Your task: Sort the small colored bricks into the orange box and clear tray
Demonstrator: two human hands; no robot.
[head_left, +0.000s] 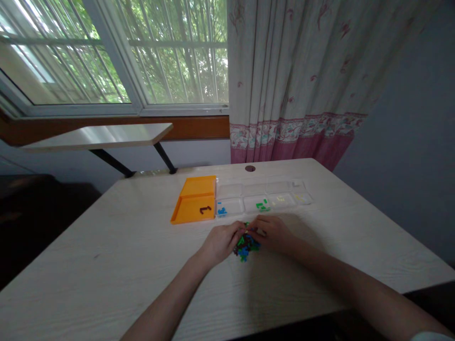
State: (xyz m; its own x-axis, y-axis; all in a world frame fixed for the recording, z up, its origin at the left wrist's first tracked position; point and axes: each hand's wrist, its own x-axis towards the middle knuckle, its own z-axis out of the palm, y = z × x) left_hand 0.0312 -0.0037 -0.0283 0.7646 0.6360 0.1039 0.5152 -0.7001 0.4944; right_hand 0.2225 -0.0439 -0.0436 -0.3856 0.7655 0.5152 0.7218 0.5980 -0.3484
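Observation:
A pile of small plastic pieces (245, 247), in blue, green and dark brown, lies on the table under my fingertips. My left hand (219, 242) is at the pile's left side, thumb and fingers pinched together. From the right, my right hand (272, 232) meets it, fingers also pinched. A tiny pale speck shows where the fingertips come together; what they hold is too small to name. Behind the hands, an orange tray (186, 215) bears several dark brown pieces (205, 210). Beside it, clear trays (234, 212) contain blue pieces (222, 211), green pieces (263, 205) and yellowish pieces (280, 199).
The pale wooden table (106, 265) has a round cable hole (250, 168) near its back edge. A raised shelf (106, 136) on black brackets stands at the back left. Beyond are a barred window (177, 57) and a floral curtain (284, 94).

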